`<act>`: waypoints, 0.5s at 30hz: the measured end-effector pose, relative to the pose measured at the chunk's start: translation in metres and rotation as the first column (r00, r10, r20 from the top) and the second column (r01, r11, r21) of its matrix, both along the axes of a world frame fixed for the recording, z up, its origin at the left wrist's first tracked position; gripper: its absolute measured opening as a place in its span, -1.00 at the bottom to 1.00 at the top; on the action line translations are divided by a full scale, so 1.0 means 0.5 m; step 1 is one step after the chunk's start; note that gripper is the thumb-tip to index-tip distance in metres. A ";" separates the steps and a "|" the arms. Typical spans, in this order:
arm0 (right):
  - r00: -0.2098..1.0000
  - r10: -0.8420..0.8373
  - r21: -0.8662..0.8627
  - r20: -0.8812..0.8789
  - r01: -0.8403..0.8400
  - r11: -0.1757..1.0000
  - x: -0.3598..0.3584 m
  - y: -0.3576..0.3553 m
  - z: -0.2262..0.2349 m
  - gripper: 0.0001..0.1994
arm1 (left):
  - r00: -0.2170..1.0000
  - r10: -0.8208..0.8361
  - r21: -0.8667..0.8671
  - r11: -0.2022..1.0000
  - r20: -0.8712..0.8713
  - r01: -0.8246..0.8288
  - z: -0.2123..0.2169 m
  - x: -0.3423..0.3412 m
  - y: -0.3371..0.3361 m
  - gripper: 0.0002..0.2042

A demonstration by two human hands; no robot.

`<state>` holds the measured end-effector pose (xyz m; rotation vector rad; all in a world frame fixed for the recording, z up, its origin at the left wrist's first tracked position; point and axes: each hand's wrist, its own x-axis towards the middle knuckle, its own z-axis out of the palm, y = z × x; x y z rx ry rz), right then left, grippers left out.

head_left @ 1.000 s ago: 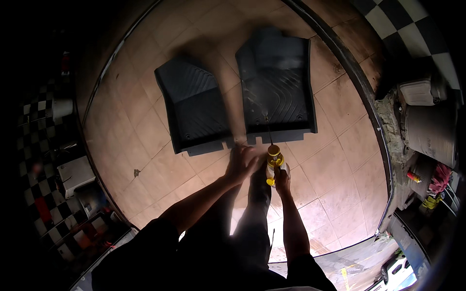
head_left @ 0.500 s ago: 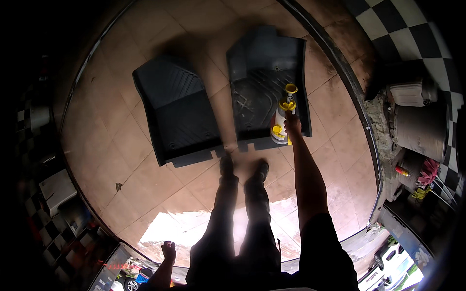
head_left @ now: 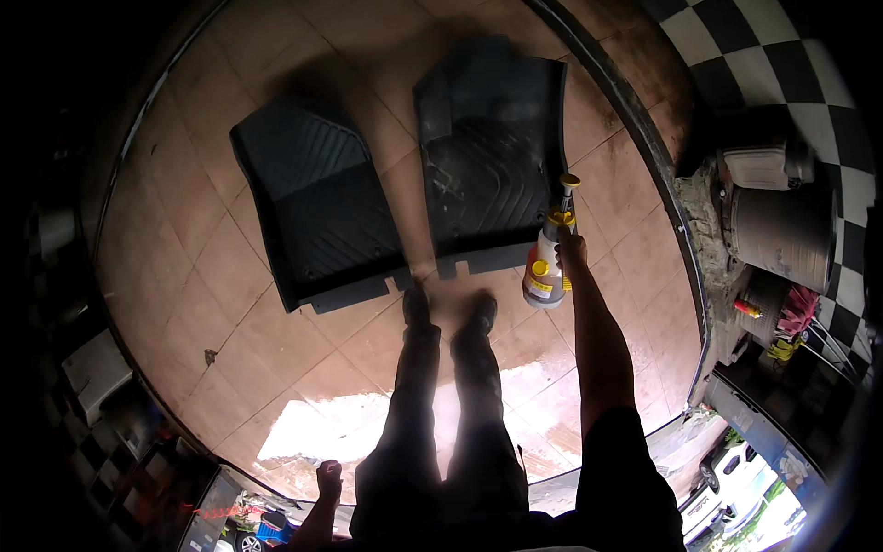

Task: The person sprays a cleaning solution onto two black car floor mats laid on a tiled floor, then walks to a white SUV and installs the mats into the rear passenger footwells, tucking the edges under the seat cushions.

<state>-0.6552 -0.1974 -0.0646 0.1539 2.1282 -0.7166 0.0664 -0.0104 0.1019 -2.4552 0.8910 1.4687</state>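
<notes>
Terracotta tile floor [head_left: 276, 304] fills most of the frame, its joints bending toward the rim, with a wet, glaring patch at lower centre. On it lie two black rubber car mats side by side: the left mat [head_left: 317, 216] sits in the upper left of centre, tilted a little, and the right mat [head_left: 492, 152] sits in the upper centre, its ribbed surface looking damp. The two mats are near each other but apart, with a strip of tile between them. A dark curved kerb [head_left: 644, 138] runs down the right of the floor, and beyond it are black-and-white checkered tiles [head_left: 763, 55] in the upper right corner.

The person's legs in dark trousers come up from the lower edge, and the shoes [head_left: 451, 308] stand on the tile just below the mats' near edges.

The right hand [head_left: 572, 250] is stretched out at centre right, its grip closed around the neck of a spray bottle [head_left: 546, 258] with a pale body, yellow cap and yellow nozzle. The bottle is held upright, over the lower right corner of the right mat, its nozzle toward that mat.

The left hand [head_left: 328, 478] hangs low at the lower left of centre, curled into a loose fist; whether it holds anything cannot be told.
</notes>
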 end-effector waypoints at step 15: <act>0.996 0.022 -0.062 0.087 -0.016 0.998 0.054 0.049 -0.028 -0.56 | 0.997 -0.062 0.021 0.998 -0.054 0.063 -0.012 0.003 -0.047 -0.80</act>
